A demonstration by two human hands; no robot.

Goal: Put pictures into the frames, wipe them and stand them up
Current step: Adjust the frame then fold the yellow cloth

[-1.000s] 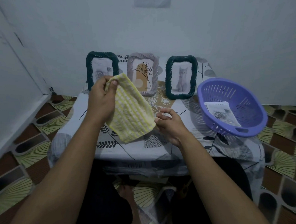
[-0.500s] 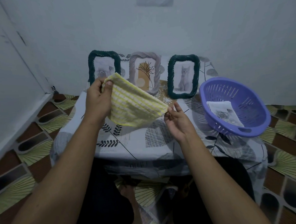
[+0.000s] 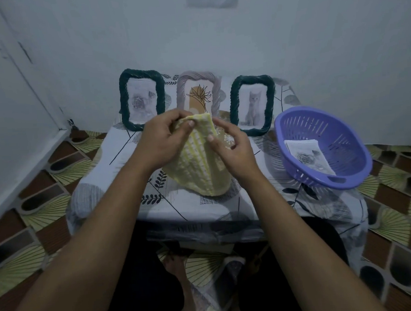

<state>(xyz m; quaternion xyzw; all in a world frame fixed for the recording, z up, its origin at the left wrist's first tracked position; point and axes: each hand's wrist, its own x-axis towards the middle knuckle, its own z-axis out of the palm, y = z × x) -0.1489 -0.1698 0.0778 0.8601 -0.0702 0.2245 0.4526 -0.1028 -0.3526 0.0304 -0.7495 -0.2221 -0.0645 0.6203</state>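
Three picture frames stand upright at the back of the low table: a dark green frame (image 3: 142,98) with a rose picture on the left, a grey frame (image 3: 199,90) with a flower drawing in the middle, and a dark green frame (image 3: 252,104) with a kitten picture on the right. In front of the grey frame, my left hand (image 3: 161,141) and my right hand (image 3: 233,149) pinch the top edge of a yellow cloth (image 3: 200,170) together. The cloth hangs folded, and its lower end touches the table.
A purple plastic basket (image 3: 324,148) sits at the table's right side with loose pictures (image 3: 308,156) inside. The table (image 3: 118,165) has a leaf-patterned cover. White walls stand close behind and to the left. Patterned floor surrounds the table, and my legs are under its front.
My right hand rose and brought the cloth's lower corner up to my left hand, folding the cloth in half. Both hands now meet in front of the middle frame.
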